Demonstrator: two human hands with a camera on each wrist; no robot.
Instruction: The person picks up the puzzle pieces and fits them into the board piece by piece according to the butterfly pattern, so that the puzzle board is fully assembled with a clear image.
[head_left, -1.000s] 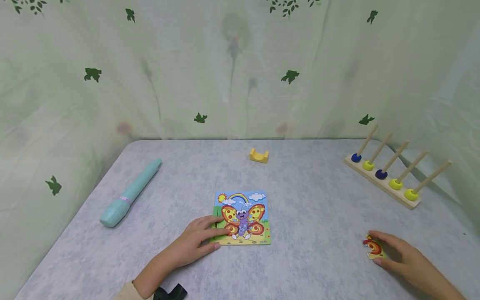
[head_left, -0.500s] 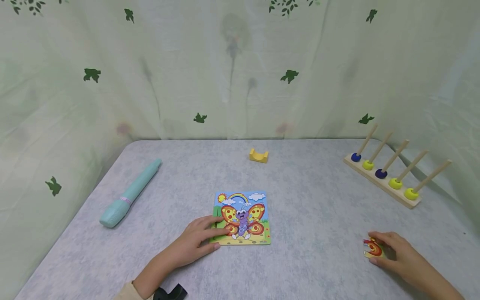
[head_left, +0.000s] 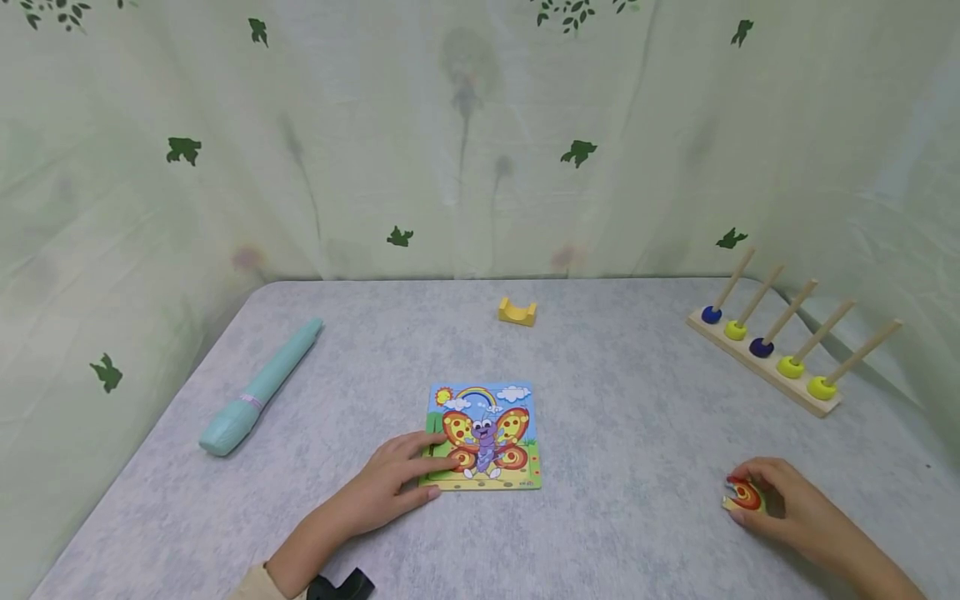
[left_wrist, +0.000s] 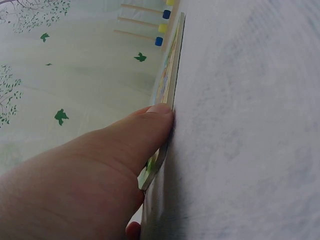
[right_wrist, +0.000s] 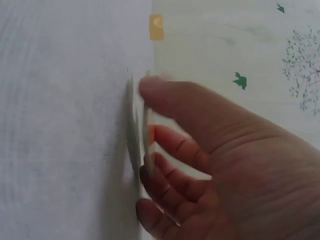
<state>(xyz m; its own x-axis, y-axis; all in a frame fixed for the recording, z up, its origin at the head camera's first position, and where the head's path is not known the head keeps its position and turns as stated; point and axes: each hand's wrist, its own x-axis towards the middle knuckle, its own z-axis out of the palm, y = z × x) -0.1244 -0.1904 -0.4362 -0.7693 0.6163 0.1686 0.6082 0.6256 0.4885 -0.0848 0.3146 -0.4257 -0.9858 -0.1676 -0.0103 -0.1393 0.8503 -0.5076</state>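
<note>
My left hand rests with straight fingers over the left side of a square butterfly puzzle, which lies flat. In the left wrist view the thumb presses along the edge of the puzzle. Off to the right, my right hand pinches a small puzzle piece between thumb and fingers; red and yellow rings are printed on it. The right wrist view shows this puzzle piece edge-on, close over the table. A second thin pale edge shows between it and the table surface.
A rack of wooden pegs with blue and yellow beads stands at the back right. A small yellow notched block sits near the table's back edge. On the left lies a folded turquoise umbrella. A pale printed curtain hangs behind.
My right hand has shifted slightly left with the puzzle piece, and its fingers have closed in further around it. The left hand and the puzzle stay where they were.
</note>
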